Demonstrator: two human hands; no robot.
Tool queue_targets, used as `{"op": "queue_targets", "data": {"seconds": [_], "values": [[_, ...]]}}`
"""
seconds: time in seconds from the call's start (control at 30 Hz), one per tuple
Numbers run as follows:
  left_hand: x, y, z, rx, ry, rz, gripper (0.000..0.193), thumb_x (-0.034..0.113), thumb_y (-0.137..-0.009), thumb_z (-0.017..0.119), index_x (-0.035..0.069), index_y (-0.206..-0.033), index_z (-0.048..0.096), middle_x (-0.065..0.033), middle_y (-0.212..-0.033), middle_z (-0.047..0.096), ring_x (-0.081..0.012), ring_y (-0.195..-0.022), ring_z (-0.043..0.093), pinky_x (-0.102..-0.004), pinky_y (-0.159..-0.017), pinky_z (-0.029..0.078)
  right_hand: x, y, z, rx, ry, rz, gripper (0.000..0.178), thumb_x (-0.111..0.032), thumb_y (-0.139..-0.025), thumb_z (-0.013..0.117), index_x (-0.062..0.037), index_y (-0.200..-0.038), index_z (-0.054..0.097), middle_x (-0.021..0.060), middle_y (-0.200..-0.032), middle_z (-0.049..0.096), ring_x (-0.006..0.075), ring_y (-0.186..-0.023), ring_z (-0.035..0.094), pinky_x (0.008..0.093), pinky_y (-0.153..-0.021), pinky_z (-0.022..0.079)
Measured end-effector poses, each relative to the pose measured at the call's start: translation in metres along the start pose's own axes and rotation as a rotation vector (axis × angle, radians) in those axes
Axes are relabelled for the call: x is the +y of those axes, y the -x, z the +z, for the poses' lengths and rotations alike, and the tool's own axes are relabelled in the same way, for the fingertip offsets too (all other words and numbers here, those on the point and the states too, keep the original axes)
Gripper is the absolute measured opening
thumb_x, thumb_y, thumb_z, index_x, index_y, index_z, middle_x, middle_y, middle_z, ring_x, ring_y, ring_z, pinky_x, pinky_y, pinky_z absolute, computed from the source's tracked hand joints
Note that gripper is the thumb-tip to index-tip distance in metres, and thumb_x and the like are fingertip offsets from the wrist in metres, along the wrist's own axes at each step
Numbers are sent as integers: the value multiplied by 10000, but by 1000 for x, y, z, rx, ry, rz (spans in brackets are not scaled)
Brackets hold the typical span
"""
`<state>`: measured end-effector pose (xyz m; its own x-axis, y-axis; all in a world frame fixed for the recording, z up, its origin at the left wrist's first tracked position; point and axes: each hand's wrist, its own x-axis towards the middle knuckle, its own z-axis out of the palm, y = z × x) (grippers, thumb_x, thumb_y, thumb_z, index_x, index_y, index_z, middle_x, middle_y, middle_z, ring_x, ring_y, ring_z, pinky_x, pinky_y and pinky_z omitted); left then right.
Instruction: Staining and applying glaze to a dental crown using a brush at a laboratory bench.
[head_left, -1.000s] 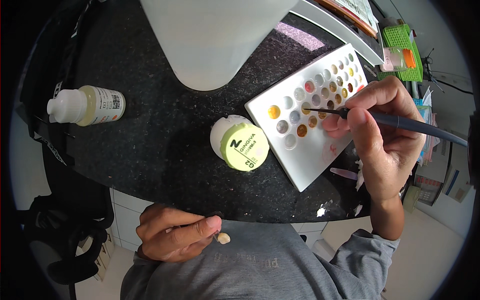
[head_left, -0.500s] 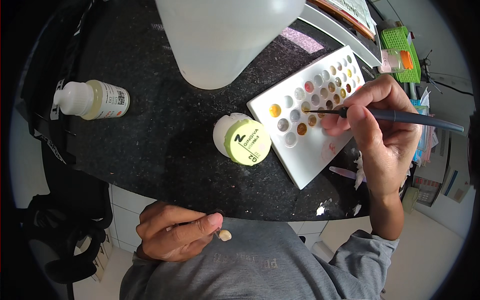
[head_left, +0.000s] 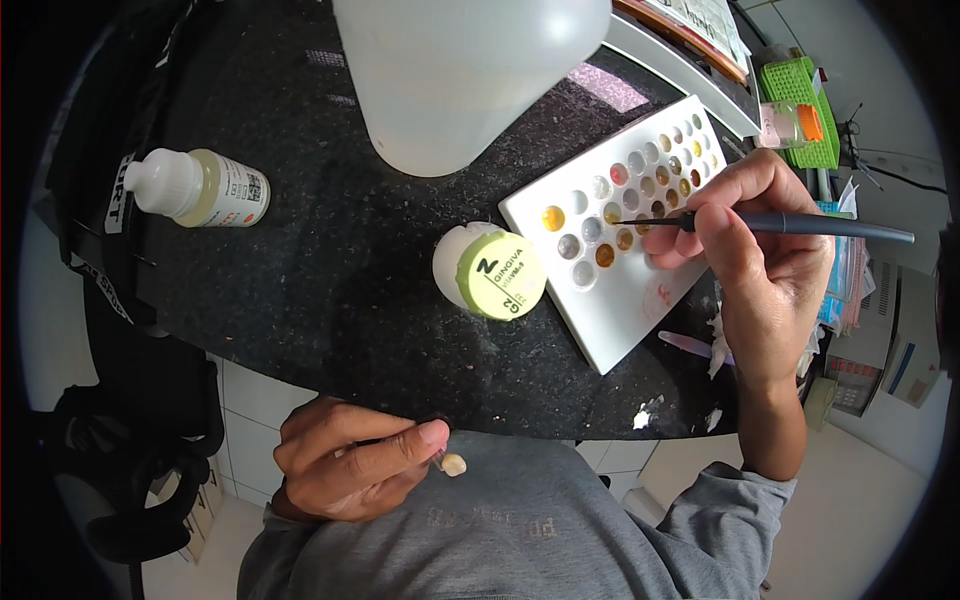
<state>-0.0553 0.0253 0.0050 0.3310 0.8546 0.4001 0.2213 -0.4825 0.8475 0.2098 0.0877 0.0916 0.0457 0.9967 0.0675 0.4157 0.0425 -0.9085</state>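
My right hand (head_left: 765, 260) pinches the dark handle of a fine-tipped brush (head_left: 800, 223). The brush points left, its thin tip over one of the round wells in a white palette (head_left: 640, 330). Those wells hold yellow, brown, red, grey and pale colours. My ring and little fingers are close to the palette's surface. Low in front of my body, at the table's near edge, my left hand (head_left: 350, 460) is closed in a pinch. From its fingertips sticks out a small cream-coloured tooth crown (head_left: 454, 465); what carries it is mostly hidden by the fingers.
Left of the palette stands a white jar with a light-green lid (head_left: 500, 275). A large translucent container (head_left: 470, 80) rises behind it. A dropper bottle (head_left: 205, 190) is at the left on the black speckled table (head_left: 330, 310). Crumpled tissue (head_left: 718, 345) lies below my right hand.
The view has shifted slightly. The crown in my left hand is turned a little. My right hand keeps the brush tip over nearly the same well.
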Motion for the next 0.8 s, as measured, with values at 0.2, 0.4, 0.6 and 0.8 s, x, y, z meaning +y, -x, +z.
{"op": "queue_targets", "data": {"seconds": [0.2,0.4,0.6,0.8], "values": [[1,-1,0,4,-7,-2,424,-10,-578,803,114,-975,720,11,-714,603,-79,-518,525,-202,-438,399,-1,0,1,17,-26,11,136,-93,-874,593,14,-816,533,60,-674,584,150,-612,654,251,-606,540],[2,-2,1,8,-12,15,407,-25,-572,793,96,-954,723,5,-700,596,-83,-516,529,-202,-435,406,1,2,2,23,-37,-6,148,-104,-880,594,13,-816,527,63,-673,574,158,-617,651,254,-597,538],[4,-2,12,85,-26,68,382,-81,-585,755,52,-940,709,-30,-717,614,-114,-534,553,-210,-454,434,-7,22,-8,50,-113,-92,180,-138,-892,584,26,-855,520,84,-688,561,172,-623,638,256,-591,535],[29,-3,46,84,77,53,351,-104,-600,748,21,-924,700,-60,-762,650,-151,-625,633,-227,-526,509,-21,68,-31,8,-10,-383,195,-127,-930,512,36,-1034,531,98,-817,507,128,-586,494,220,-519,446]]}}
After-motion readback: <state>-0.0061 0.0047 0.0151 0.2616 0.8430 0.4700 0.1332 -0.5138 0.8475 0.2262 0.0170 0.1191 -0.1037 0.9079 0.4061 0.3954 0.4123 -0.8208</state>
